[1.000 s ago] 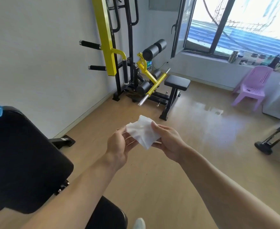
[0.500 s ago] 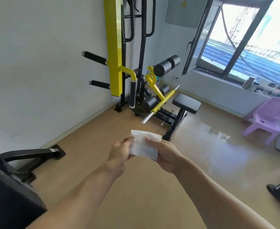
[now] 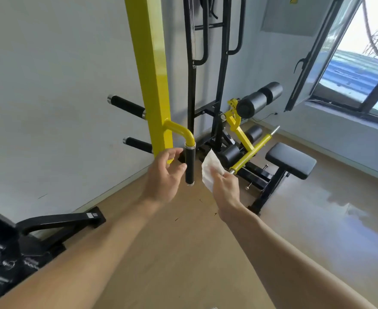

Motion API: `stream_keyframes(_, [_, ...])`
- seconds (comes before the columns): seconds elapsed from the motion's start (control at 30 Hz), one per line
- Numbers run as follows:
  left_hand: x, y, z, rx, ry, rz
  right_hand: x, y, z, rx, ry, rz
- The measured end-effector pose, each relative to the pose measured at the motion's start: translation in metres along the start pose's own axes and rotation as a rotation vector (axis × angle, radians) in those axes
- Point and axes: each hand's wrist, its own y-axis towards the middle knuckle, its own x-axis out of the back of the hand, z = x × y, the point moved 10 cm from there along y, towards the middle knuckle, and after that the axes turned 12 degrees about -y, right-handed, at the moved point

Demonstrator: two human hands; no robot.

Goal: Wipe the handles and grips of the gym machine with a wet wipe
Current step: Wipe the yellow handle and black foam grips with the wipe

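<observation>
Taking the yellow post (image 3: 153,70) as the landmark: far to its lower left, a black bench base (image 3: 56,221) with a matte curved foot rests on the wood-look floor (image 3: 183,253). On the post's left side two short pegs (image 3: 126,105) stick out toward the pale wall, each a black foam-like cylinder with a shiny metal end cap, long axes nearly level.

From the post's right face a glossy yellow tube bends downward into the vertical grip (image 3: 190,166), a black textured cylinder with silver collars at top and bottom; its long axis runs straight up and down, free end pointing at the floor.

The left hand (image 3: 164,177) sits just below the post's foot, fingers loosely curved and spread, holding nothing; its fingertips appear to brush the grip's left side, though contact is hard to confirm. Just right of the grip, the right hand (image 3: 227,188) pinches the wet wipe (image 3: 211,169), a thin white crumpled sheet standing upright, close to the grip but apart from it.

Farther right of the post stand black foam roller pads (image 3: 259,98), a yellow lever bar (image 3: 254,150) slanting upward to the right, and a flat padded black seat (image 3: 290,160).
</observation>
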Motion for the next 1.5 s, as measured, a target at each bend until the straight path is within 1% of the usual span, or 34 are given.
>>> stream_keyframes(0.07, [-0.009,0.026,-0.03,-0.301,0.264,0.011,-0.013,0.019,0.018,0.058,0.013,0.07])
stream_keyframes(0.1, [-0.017,0.037,-0.038,-0.42,0.37,0.049,-0.022,0.029,0.026,0.102,0.017,0.11])
stream_keyframes(0.13, [-0.025,0.048,-0.04,-0.483,0.457,0.1,-0.03,0.036,0.032,0.158,0.018,0.146])
stream_keyframes(0.2, [-0.037,0.068,-0.03,-0.507,0.593,0.172,-0.048,0.038,0.041,0.307,-0.013,0.248])
stream_keyframes(0.27, [-0.042,0.08,-0.018,-0.492,0.681,0.204,-0.059,0.029,0.044,0.487,-0.023,0.331])
stream_keyframes(0.33, [-0.044,0.085,-0.011,-0.504,0.716,0.23,-0.056,0.022,0.049,0.641,-0.058,0.326])
stream_keyframes(0.47, [-0.044,0.095,-0.011,-0.532,0.739,0.287,-0.046,0.039,0.06,0.859,-0.342,0.169])
stream_keyframes(0.5, [-0.045,0.098,-0.012,-0.522,0.743,0.31,-0.044,0.048,0.06,0.856,-0.365,0.135])
stream_keyframes(0.6, [-0.046,0.104,-0.013,-0.499,0.718,0.381,-0.043,0.069,0.057,0.716,-0.333,0.104])
stream_keyframes(0.67, [-0.047,0.108,-0.011,-0.487,0.703,0.409,-0.046,0.075,0.06,0.702,-0.354,0.064])
stream_keyframes(0.8, [-0.048,0.11,-0.009,-0.495,0.665,0.403,-0.051,0.084,0.068,0.686,-0.36,-0.041])
stream_keyframes(0.93, [-0.052,0.114,-0.005,-0.502,0.66,0.419,-0.059,0.083,0.066,0.657,-0.336,-0.001])
stream_keyframes(1.1, [-0.059,0.121,-0.001,-0.512,0.7,0.432,-0.068,0.099,0.028,0.492,-0.527,0.069])
stream_keyframes(1.17, [-0.061,0.123,0.001,-0.523,0.707,0.442,-0.068,0.098,0.036,0.513,-0.509,0.077])
stream_keyframes(1.3, [-0.063,0.126,0.003,-0.52,0.684,0.455,-0.071,0.089,0.063,0.641,-0.479,0.089])
stream_keyframes(1.4, [-0.064,0.128,0.004,-0.517,0.672,0.462,-0.074,0.077,0.06,0.698,-0.426,0.135])
stream_keyframes(1.5, [-0.064,0.128,0.003,-0.521,0.675,0.461,-0.066,0.07,0.055,0.748,-0.356,0.082])
